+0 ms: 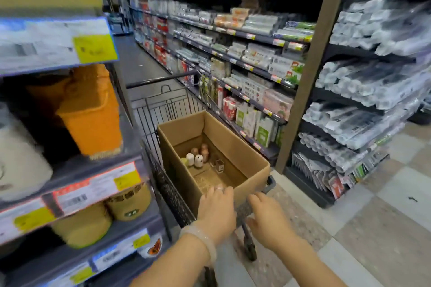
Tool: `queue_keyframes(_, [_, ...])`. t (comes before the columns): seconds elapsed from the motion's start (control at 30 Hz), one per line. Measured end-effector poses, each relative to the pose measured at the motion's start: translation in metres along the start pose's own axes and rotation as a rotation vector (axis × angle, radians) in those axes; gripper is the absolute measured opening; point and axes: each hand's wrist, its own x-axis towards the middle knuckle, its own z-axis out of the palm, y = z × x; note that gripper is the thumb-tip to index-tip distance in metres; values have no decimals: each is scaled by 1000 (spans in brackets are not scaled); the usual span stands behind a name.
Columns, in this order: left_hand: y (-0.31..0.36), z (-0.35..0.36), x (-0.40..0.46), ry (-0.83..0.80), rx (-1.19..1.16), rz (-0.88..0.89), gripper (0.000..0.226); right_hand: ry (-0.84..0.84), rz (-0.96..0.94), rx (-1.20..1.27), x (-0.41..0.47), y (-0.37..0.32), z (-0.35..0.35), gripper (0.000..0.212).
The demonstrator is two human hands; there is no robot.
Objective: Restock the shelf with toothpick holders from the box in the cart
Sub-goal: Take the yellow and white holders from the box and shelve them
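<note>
Both my hands at near end of cart (168, 184). Left hand (217, 212) rests on near rim of cardboard box (235, 147), fingers straight, gripping nothing. Right hand (268, 219) beside it, fingers relaxed, empty. Toothpick holders (198, 155) stand clustered on box floor. Shelf (77, 170) at my left

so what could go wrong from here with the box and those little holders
1. The toothpick holders stand loose and upright at the far end of the cardboard box; a jolt to the cart could topple them.
2. The left hand must reach deep over the near wall, which might tip the box.
</note>
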Motion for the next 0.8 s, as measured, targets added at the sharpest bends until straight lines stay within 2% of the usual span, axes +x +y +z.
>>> queue_keyframes(0.37, [-35, 9, 100, -118, -50, -271, 59, -131, -166, 39, 158, -3, 2, 55])
queue_keyframes(0.7, [-73, 43, 215, -128, -219, -545, 52, -360, -308, 33, 311, 26, 45, 60])
queue_keyframes(0.8, [-83, 55, 249, -115, -271, -609, 51, -421, -322, 78, 353, 38, 51, 52])
